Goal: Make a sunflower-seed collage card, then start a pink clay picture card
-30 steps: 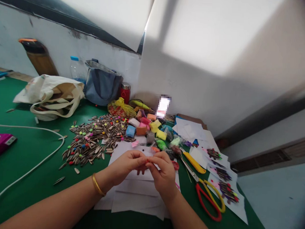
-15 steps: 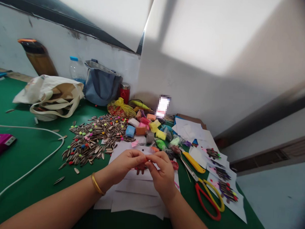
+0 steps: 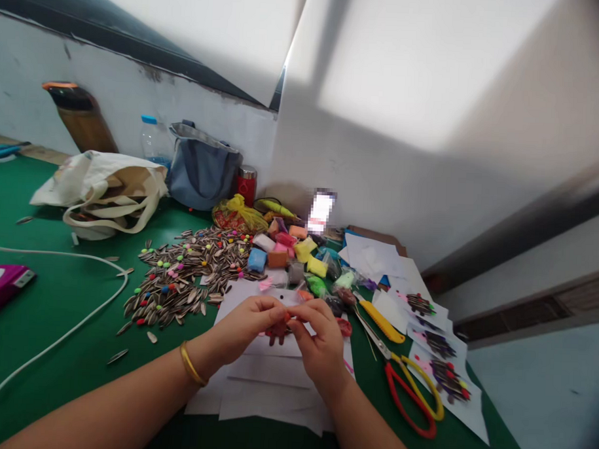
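Both hands meet above a stack of white paper sheets (image 3: 269, 371), fingertips close together. Between the thumb and fingers of my left hand (image 3: 257, 321) and my right hand (image 3: 320, 336) is a small bit of orange-red clay (image 3: 288, 317), mostly hidden by the fingertips. Under them on the top sheet lies a dark reddish-brown clay shape (image 3: 276, 336), partly covered by the hands. Packets of coloured modelling clay (image 3: 277, 259) are heaped just beyond. A red clay lump (image 3: 344, 327) sits right beside my right hand.
Left of the paper spreads a pile of sunflower seeds (image 3: 190, 273) with coloured beads. Red-and-yellow scissors (image 3: 412, 385) and a yellow cutter (image 3: 382, 321) lie at right, near finished-looking seed pictures (image 3: 448, 380). Bags (image 3: 203, 169), a bottle (image 3: 155, 144) and a lit phone (image 3: 321, 212) stand behind.
The view shifts very slightly. Both hands keep nearly the same pinch over the paper, and the orange-red bit shows a little more between the fingertips.
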The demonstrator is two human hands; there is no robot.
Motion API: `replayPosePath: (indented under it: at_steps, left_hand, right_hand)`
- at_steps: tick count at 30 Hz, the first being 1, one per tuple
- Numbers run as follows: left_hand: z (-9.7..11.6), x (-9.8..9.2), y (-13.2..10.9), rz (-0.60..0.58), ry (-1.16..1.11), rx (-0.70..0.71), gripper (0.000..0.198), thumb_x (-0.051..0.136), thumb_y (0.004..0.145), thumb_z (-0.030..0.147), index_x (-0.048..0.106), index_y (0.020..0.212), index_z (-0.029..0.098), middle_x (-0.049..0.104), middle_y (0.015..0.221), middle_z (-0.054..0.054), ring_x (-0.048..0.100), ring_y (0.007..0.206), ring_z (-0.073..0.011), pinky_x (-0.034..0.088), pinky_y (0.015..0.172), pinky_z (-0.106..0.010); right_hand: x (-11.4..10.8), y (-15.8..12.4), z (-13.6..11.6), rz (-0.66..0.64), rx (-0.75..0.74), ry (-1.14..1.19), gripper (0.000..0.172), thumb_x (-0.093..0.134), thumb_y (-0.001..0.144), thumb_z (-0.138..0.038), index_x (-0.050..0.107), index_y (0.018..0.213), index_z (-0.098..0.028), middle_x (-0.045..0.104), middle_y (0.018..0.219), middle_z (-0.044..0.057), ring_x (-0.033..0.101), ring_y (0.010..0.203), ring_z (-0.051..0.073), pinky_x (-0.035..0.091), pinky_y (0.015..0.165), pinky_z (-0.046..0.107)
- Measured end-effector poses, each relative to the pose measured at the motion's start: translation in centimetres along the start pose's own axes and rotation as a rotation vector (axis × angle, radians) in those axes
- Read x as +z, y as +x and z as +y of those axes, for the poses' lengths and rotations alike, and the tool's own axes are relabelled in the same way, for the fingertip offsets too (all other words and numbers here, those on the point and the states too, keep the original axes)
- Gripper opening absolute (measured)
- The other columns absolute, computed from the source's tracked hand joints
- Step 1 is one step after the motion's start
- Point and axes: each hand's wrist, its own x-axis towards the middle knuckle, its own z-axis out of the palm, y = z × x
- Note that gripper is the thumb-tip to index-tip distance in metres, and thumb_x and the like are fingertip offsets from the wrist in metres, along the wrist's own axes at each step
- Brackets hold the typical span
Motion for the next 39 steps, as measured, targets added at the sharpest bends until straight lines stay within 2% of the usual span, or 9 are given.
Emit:
replayPosePath:
  at_steps: [5, 9, 15, 19, 22, 27, 32, 35, 39]
  left_hand:
    - [-0.09, 0.12, 0.08, 0.006, -0.05, -0.004, 0.041, 0.059, 0.086, 0.054, 0.063, 0.077, 0.014, 0.062, 0.066, -0.003, 0.057, 0.063, -0.0151, 0.042, 0.06, -0.027]
    - [0.15, 0.14, 0.0, -0.013, -0.008, 0.003, 0.036, 0.067, 0.082, 0.049, 0.061, 0.074, 0.014, 0.059, 0.065, -0.001, 0.056, 0.063, -0.0142, 0.042, 0.06, -0.026]
    - [0.23, 0.26, -0.05, 0.017, 0.033, -0.004, 0.04, 0.065, 0.082, 0.052, 0.061, 0.07, 0.014, 0.057, 0.063, -0.001, 0.053, 0.062, -0.014, 0.041, 0.059, -0.026]
    - [0.3, 0.34, -0.09, -0.014, 0.03, 0.001, 0.039, 0.065, 0.082, 0.052, 0.062, 0.072, 0.014, 0.057, 0.064, -0.001, 0.054, 0.062, -0.0143, 0.041, 0.061, -0.027]
    - [0.43, 0.37, -0.16, 0.007, 0.048, -0.001, 0.038, 0.066, 0.082, 0.05, 0.061, 0.07, 0.014, 0.057, 0.063, 0.0, 0.053, 0.061, -0.0132, 0.039, 0.06, -0.026]
    - [0.31, 0.34, -0.1, 0.019, 0.044, 0.009, 0.039, 0.064, 0.083, 0.051, 0.061, 0.071, 0.014, 0.056, 0.063, 0.0, 0.056, 0.062, -0.0151, 0.041, 0.06, -0.027]
    - [0.23, 0.35, -0.06, 0.047, 0.08, 0.016, 0.043, 0.059, 0.086, 0.054, 0.063, 0.075, 0.013, 0.061, 0.065, -0.003, 0.057, 0.063, -0.0154, 0.042, 0.06, -0.027]
    - [0.2, 0.31, -0.06, 0.011, 0.067, 0.041, 0.039, 0.062, 0.085, 0.051, 0.062, 0.074, 0.014, 0.058, 0.064, -0.001, 0.056, 0.062, -0.0151, 0.044, 0.06, -0.028]
    - [0.14, 0.38, -0.01, -0.008, 0.08, 0.067, 0.04, 0.062, 0.084, 0.052, 0.06, 0.07, 0.014, 0.054, 0.063, 0.0, 0.055, 0.063, -0.0149, 0.045, 0.062, -0.029]
  right_hand:
    - [-0.07, 0.28, -0.25, 0.025, 0.031, 0.01, 0.01, 0.062, 0.091, -0.024, 0.071, 0.095, -0.023, 0.062, 0.086, 0.003, 0.058, 0.081, 0.018, 0.048, 0.075, 0.032]
    - [-0.08, 0.39, -0.29, 0.023, 0.029, 0.001, 0.008, 0.064, 0.09, -0.025, 0.071, 0.092, -0.022, 0.061, 0.084, 0.003, 0.057, 0.08, 0.017, 0.046, 0.074, 0.031]
    - [0.08, 0.22, -0.14, 0.019, 0.021, 0.011, 0.012, 0.066, 0.089, -0.027, 0.071, 0.099, -0.023, 0.061, 0.087, 0.003, 0.058, 0.081, 0.017, 0.048, 0.075, 0.031]
    - [0.01, 0.24, -0.1, 0.029, 0.041, -0.002, 0.009, 0.066, 0.089, -0.027, 0.072, 0.092, -0.022, 0.061, 0.085, 0.003, 0.058, 0.08, 0.018, 0.048, 0.075, 0.032]
    - [-0.15, 0.4, -0.08, 0.007, 0.049, -0.001, 0.01, 0.069, 0.086, -0.031, 0.073, 0.091, -0.022, 0.061, 0.084, 0.003, 0.057, 0.079, 0.018, 0.048, 0.074, 0.032]
    - [-0.26, 0.5, 0.01, -0.003, 0.031, 0.042, 0.013, 0.064, 0.09, -0.027, 0.072, 0.1, -0.023, 0.062, 0.089, 0.004, 0.059, 0.081, 0.017, 0.05, 0.075, 0.031]
    - [-0.2, 0.56, -0.01, 0.007, 0.045, 0.032, 0.01, 0.063, 0.09, -0.027, 0.071, 0.091, -0.022, 0.062, 0.083, 0.003, 0.058, 0.078, 0.016, 0.049, 0.073, 0.031]
    - [-0.18, 0.59, 0.03, 0.011, 0.041, 0.01, 0.011, 0.064, 0.09, -0.029, 0.071, 0.089, -0.022, 0.062, 0.081, 0.003, 0.057, 0.077, 0.017, 0.048, 0.072, 0.031]
    - [-0.09, 0.54, 0.1, -0.012, 0.031, 0.012, 0.014, 0.063, 0.091, -0.031, 0.072, 0.099, -0.023, 0.063, 0.086, 0.004, 0.059, 0.079, 0.017, 0.05, 0.073, 0.032]
